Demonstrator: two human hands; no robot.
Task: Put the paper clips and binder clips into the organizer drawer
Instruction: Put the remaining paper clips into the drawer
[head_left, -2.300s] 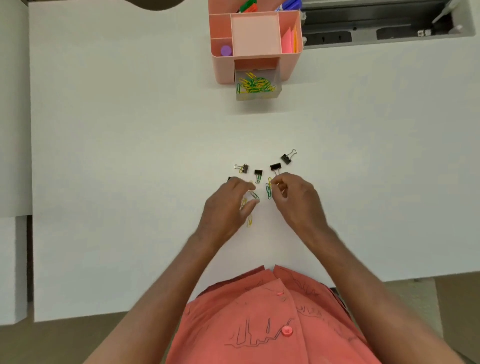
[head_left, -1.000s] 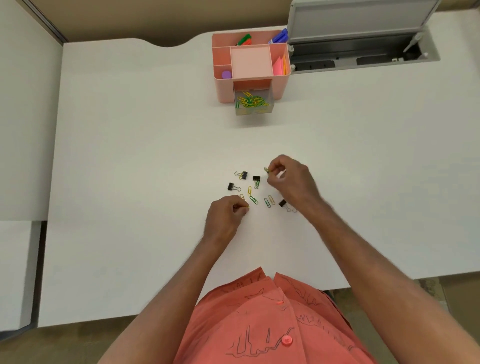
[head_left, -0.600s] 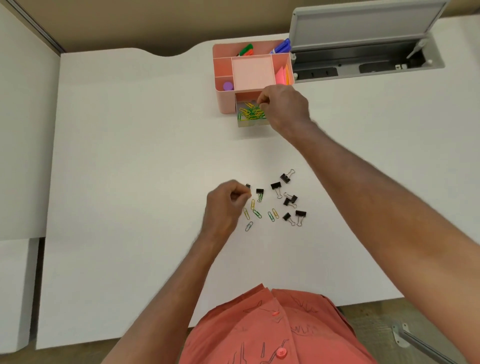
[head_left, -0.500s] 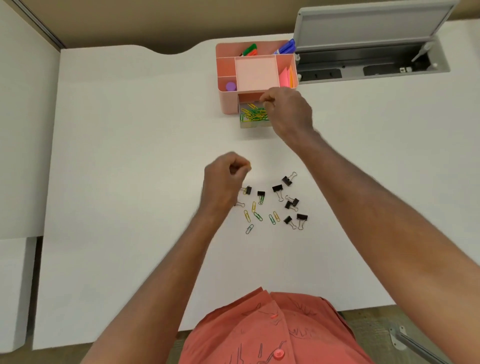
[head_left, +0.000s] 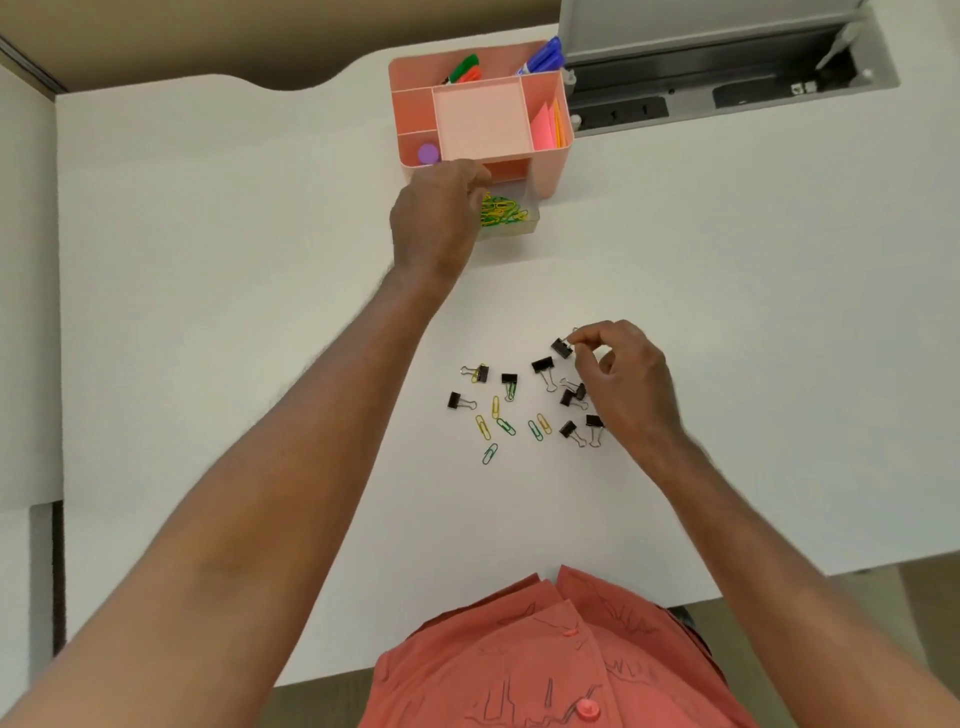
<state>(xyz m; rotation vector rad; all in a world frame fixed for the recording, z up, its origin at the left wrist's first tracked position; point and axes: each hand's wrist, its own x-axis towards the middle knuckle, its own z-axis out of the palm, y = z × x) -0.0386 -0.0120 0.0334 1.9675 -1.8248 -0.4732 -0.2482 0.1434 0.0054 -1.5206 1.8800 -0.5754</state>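
A pink organizer (head_left: 551, 169) stands at the back of the white table. Its clear drawer (head_left: 525, 228) is pulled out and holds yellow and green paper clips (head_left: 501, 210). My left hand (head_left: 436, 218) hovers over the drawer's left side with curled fingers, and its back hides whatever they hold. Several black binder clips (head_left: 543, 366) and loose coloured paper clips (head_left: 483, 427) lie scattered mid-table. My right hand (head_left: 626, 379) is at the pile's right edge. Its thumb and forefinger pinch the wire handle of one binder clip (head_left: 561, 348).
The organizer's top compartments hold markers (head_left: 462, 70), pink sticky notes (head_left: 545, 127) and a purple cap (head_left: 428, 153). An open grey cable hatch (head_left: 727, 88) sits at the back right. The table's front edge runs just before my torso.
My right hand came back from the drawer to the pile and pinched a binder clip. My left hand rose from the pile and reached forward to the drawer.
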